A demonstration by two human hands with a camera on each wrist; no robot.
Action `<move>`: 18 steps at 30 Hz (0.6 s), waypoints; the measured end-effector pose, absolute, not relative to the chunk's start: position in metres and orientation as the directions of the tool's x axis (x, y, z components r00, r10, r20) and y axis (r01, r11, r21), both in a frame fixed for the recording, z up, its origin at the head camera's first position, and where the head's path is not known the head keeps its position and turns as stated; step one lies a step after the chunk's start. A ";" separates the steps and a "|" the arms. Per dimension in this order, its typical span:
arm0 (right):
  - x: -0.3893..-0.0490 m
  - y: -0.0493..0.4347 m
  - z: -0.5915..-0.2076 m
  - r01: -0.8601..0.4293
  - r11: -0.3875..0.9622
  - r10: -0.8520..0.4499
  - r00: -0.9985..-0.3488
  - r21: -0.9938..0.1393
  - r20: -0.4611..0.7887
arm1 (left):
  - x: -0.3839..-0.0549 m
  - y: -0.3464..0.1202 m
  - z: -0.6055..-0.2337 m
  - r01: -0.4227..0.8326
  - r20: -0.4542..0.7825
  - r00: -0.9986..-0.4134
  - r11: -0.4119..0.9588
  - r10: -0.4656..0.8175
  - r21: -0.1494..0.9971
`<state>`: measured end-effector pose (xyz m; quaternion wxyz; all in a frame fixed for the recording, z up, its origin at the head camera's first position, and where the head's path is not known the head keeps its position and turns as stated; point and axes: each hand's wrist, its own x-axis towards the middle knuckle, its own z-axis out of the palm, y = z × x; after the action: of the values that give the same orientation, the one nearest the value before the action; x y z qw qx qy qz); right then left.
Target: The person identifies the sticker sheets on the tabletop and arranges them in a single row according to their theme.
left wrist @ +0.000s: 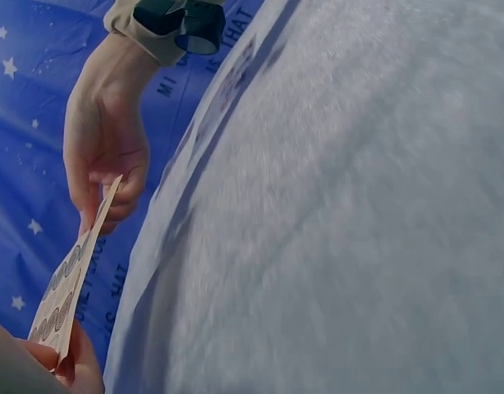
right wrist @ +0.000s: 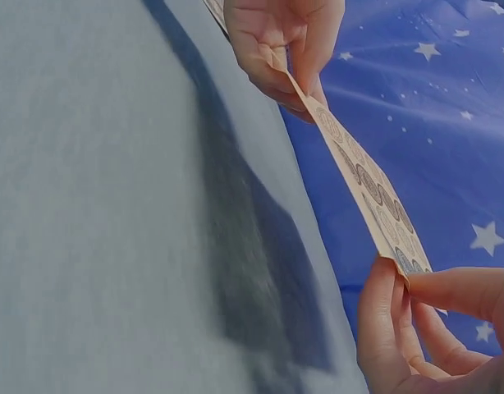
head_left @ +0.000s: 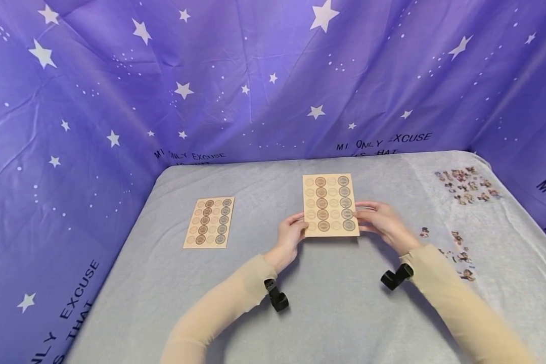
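A cream sheet of round stickers (head_left: 332, 205), with brown, grey and pale circles in columns, is held above the table between two hands. The left hand (head_left: 291, 235) pinches its lower left edge. At the right edge, the right hand (head_left: 384, 222) grips it between thumb and fingers. Seen from the right wrist, the sticker sheet (right wrist: 359, 185) stands tilted, with the right thumb on its printed face and fingers behind. Another sheet of round stickers (head_left: 209, 222) lies flat on the table to the left.
The table wears a grey cloth (head_left: 141, 303). Small figure stickers (head_left: 466, 184) are spread at the far right, and a looser group of figure stickers (head_left: 457, 258) lies beside the right forearm. A purple starry curtain (head_left: 255, 76) surrounds the table. Black straps (head_left: 277, 297) hang at both wrists.
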<state>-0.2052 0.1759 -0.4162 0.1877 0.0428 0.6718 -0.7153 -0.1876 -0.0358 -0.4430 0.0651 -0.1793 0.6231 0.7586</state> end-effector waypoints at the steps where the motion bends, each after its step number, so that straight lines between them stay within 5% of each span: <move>1: -0.206 0.172 -0.417 0.329 -0.025 -0.211 -0.925 -0.944 -0.316 | -0.187 -0.039 -0.443 -0.323 -0.355 -0.926 -0.216 -0.130 0.921; 18: -0.218 0.118 -0.438 0.307 -0.101 -0.231 -0.933 -0.946 -0.278 | -0.183 -0.089 -0.444 -0.303 -0.353 -0.905 -0.222 -0.239 0.927</move>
<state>-0.2183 0.1184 -0.4381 0.1812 0.0295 0.6455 -0.7414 -0.1825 -0.0887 -0.4440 0.0214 -0.2174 0.6233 0.7509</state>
